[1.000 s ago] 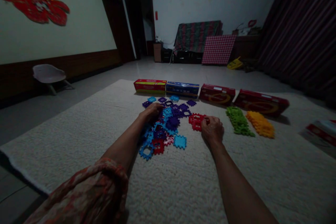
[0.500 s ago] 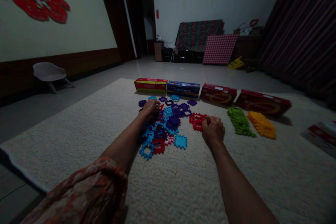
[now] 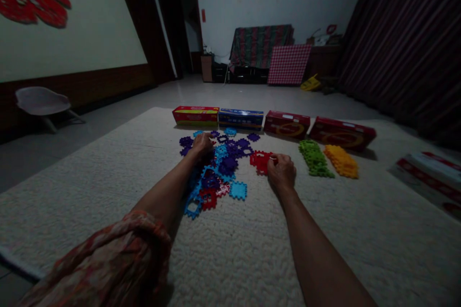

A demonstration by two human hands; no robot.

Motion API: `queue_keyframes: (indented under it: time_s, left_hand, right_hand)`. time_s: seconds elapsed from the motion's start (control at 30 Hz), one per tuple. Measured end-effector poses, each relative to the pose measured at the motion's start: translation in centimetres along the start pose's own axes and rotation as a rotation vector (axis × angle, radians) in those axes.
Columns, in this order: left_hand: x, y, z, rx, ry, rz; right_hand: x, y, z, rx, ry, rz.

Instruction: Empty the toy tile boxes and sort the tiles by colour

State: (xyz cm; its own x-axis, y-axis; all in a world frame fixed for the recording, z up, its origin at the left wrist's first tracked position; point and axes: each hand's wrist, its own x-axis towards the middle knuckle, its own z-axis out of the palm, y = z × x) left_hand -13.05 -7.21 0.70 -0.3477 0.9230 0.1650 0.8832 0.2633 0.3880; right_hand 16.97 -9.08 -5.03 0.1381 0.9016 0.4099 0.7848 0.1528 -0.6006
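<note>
My left hand (image 3: pixel 202 145) reaches into the far left part of a loose pile of flat plastic interlocking tiles, its fingers curled down. A bit of red shows beside its fingertips; what they grip is hidden. The pile mixes purple tiles (image 3: pixel 228 165), light blue tiles (image 3: pixel 238 190) and a few red ones (image 3: pixel 208 199), some with cut-out middles. To the right of the pile, my right hand (image 3: pixel 282 172) is closed at the right edge of overlapping red tiles (image 3: pixel 260 161) on the mat. Further right lie a green tile stack (image 3: pixel 314 159) and a yellow tile stack (image 3: pixel 341 161).
Behind the tiles a row of boxes stands on the pale quilted mat (image 3: pixel 230 249): red-yellow (image 3: pixel 196 116), blue (image 3: pixel 241 119) and two dark red (image 3: pixel 287 125). Another box (image 3: pixel 432 177) lies at the right. A small chair (image 3: pixel 43 100) stands off the mat, left.
The whole view has swung to the right, so everything sits further left. My left hand covers more of the red piece at its fingertips. My right hand stays at the red tiles.
</note>
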Motion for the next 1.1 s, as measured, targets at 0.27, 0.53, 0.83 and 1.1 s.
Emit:
queue_keyframes:
  time_s: [0.27,0.53,0.83,1.1]
  left_hand:
    - [-2.1,8.1,1.9,-0.563,-0.123,0.159]
    - [-6.5,13.5,3.9,-0.278,-0.224,0.366]
    - [-7.3,12.8,3.3,-0.148,-0.220,0.386]
    - [-7.7,12.1,3.8,-0.038,-0.144,0.347]
  right_hand:
    - [0.7,1.1,1.0,0.164,0.127,0.005]
    - [1.1,1.5,1.0,0.257,0.181,0.036]
    - [1.1,1.5,1.2,0.264,0.171,0.036]
    - [0.9,1.2,1.1,0.237,0.172,0.032]
